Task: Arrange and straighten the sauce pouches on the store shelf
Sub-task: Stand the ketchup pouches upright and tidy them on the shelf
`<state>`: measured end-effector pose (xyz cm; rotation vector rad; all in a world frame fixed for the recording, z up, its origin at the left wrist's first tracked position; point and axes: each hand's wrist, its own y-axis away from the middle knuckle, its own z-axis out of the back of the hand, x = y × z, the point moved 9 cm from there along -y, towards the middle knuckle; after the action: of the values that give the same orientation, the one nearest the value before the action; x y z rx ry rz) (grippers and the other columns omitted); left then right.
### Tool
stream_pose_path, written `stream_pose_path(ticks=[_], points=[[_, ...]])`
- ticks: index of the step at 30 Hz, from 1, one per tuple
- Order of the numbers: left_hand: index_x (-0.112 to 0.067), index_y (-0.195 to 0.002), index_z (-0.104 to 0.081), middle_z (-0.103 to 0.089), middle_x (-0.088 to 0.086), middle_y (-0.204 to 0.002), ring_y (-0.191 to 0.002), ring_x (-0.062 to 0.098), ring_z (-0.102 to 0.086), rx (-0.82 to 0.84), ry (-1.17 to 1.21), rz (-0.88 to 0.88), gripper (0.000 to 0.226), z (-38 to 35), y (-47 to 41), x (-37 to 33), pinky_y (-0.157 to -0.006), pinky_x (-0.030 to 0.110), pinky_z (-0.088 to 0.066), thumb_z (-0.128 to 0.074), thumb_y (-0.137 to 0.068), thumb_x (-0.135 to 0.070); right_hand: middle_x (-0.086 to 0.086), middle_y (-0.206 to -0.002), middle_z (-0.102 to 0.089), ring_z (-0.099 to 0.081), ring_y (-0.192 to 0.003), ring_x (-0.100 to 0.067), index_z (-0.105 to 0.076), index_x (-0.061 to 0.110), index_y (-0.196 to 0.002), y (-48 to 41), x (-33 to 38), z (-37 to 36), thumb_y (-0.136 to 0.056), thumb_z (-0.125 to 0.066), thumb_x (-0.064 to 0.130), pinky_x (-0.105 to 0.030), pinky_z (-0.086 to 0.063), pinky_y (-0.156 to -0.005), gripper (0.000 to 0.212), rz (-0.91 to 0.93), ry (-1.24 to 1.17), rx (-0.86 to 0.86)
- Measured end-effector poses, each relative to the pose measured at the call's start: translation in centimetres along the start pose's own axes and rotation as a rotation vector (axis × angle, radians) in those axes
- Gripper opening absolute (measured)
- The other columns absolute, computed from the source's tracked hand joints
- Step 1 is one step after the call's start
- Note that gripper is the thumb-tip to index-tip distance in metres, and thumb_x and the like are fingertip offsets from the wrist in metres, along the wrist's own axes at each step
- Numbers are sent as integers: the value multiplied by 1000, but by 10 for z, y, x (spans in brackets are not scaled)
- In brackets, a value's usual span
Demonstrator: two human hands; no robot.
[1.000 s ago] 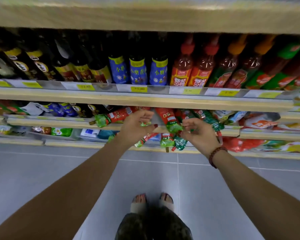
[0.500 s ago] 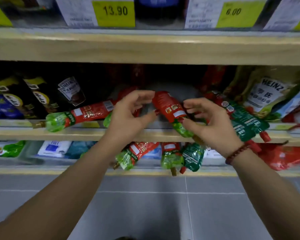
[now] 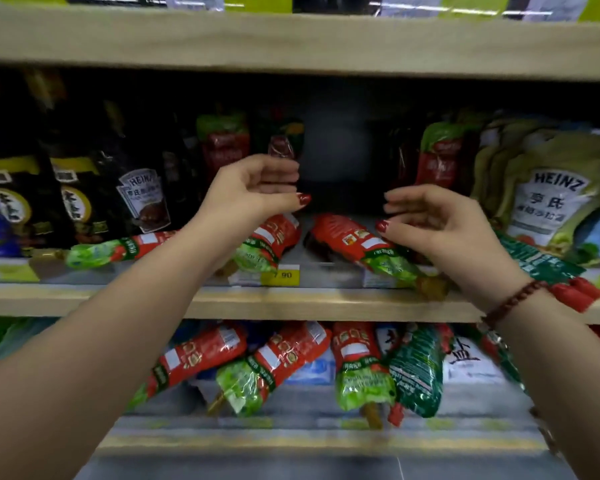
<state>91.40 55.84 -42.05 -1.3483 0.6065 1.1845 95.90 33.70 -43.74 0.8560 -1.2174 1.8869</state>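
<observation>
Sauce pouches (image 3: 357,242), red and green, lying flat on the middle shelf (image 3: 291,301). Left hand (image 3: 253,192) and right hand (image 3: 440,223) hovering above, fingers loosely apart, holding nothing. Beyond: "HEINZ" on a pale pouch (image 3: 551,202) right, a dark pouch (image 3: 146,199) left; price tag (image 3: 280,275) "7.90".

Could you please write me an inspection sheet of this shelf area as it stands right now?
Surface: middle wooden shelf, with a yellow price tag on its front rail.
Job's things: two red sauce pouches lie flat, caps toward the aisle; others stand upright behind.
Clutter: more pouches lie jumbled on the lower shelf; a dark green pouch overhangs the edge.
Grippers: left hand and right hand are both open and hold nothing; the right thumb is at a flat pouch.
Cables: nothing seen.
Surroundings: Heinz pouches stand at right, dark bottles at left, grey floor below.
</observation>
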Motion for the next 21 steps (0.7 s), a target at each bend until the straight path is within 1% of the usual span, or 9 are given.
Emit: stream_pose_path(ticks=[2,4,6,9,11,13,16,19,21], points=[[-13,-105,-63,-68,2,-102,-91,7,-66,-29,0,-9,38,13,-1,-4,-81,17,-53,-73,-71,1,1,-100,-68,-65,-90,-11,-64,24,-101,-6,4,-6,-71,-76,12,-21,-54,-80,35,5,27,28],[-10,-105,-63,-67,0,-98,-82,0,-67,-50,4,-18,38,25,-1,-6,-74,13,-53,-72,-71,5,-1,-101,-67,-65,-90,-12,-63,22,-102,-15,8,-12,-71,-75,10,-17,-53,-79,35,18,57,57],[-7,-107,-63,-67,0,-96,-77,-2,-66,-70,2,-15,39,34,-1,-5,-70,10,-51,-71,-71,7,-1,-100,-67,-65,-91,-11,-63,20,-103,-24,13,-16,-72,-74,9,-14,-52,-77,35,31,83,69],[-7,-106,-63,-67,2,-97,-83,2,-66,-96,2,5,38,44,-4,-1,-70,10,-52,-71,-72,7,-4,-99,-68,-64,-92,-12,-63,16,-104,-34,12,-14,-71,-74,7,-17,-53,-79,36,16,52,35],[-10,-102,-63,-67,2,-97,-82,3,-66,-97,-6,15,36,48,-8,2,-68,10,-52,-71,-72,7,-4,-99,-68,-65,-92,-12,-63,13,-105,-39,10,-12,-71,-75,6,-18,-53,-81,37,2,29,17],[-16,-98,-64,-68,0,-98,-82,2,-67,-87,-21,18,35,48,-14,5,-68,10,-52,-72,-71,5,-4,-98,-68,-65,-91,-12,-63,13,-104,-44,7,-13,-71,-75,7,-17,-53,-80,35,-4,26,17],[-17,-98,-64,-67,3,-101,-89,8,-66,-87,-40,30,36,49,-23,12,-73,14,-54,-73,-70,3,-4,-97,-68,-65,-89,-11,-63,17,-99,-56,3,-17,-71,-76,7,-14,-53,-76,32,-23,9,13],[-15,-102,-63,-66,7,-107,-96,17,-64,-100,-69,63,38,50,-35,22,-83,25,-52,-74,-70,2,-5,-99,-67,-64,-90,-13,-62,19,-97,-74,0,-29,-70,-77,8,-17,-52,-75,33,-57,24,31],[-13,-107,-63,-65,8,-111,-100,20,-63,-103,-90,82,40,51,-45,28,-88,30,-51,-74,-71,1,-6,-100,-66,-63,-92,-15,-61,17,-99,-87,-2,-39,-69,-77,8,-20,-51,-76,35,-63,40,38]])
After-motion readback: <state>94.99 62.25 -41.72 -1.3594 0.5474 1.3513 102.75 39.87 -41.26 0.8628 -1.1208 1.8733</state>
